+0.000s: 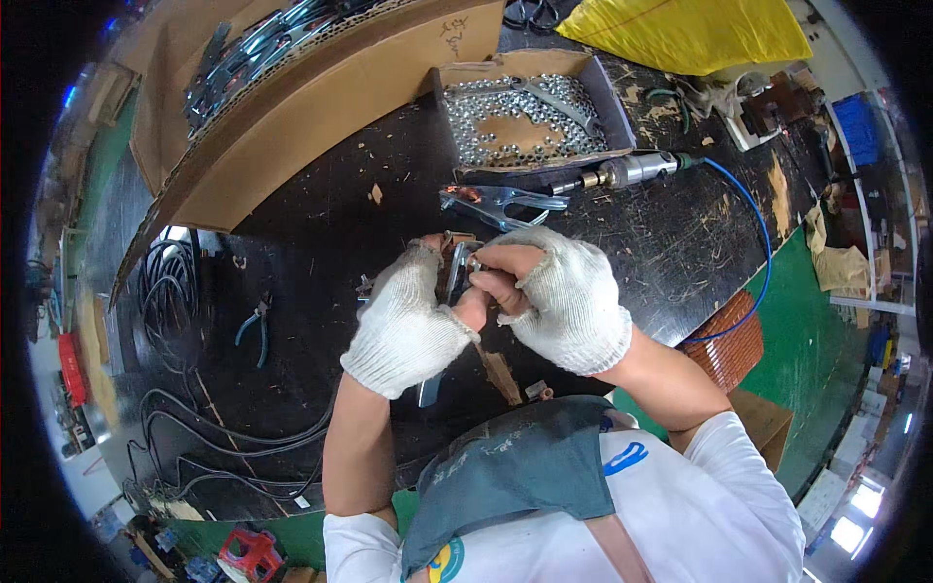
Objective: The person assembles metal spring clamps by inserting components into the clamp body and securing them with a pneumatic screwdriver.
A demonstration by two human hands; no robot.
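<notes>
Metal clamp [455, 277]: held upright above the black table [321, 243], at chest height for close work. Left hand [408, 321] fingers wrapped round its body, bracing it; right hand [564, 296] fingers pinched on its upper end. Beyond: second clamp [501, 204], lying flat; open cardboard box of nuts [525, 121], within reach; long cardboard carton [292, 107] of clamps; yellow bag [690, 34], farthest.
</notes>
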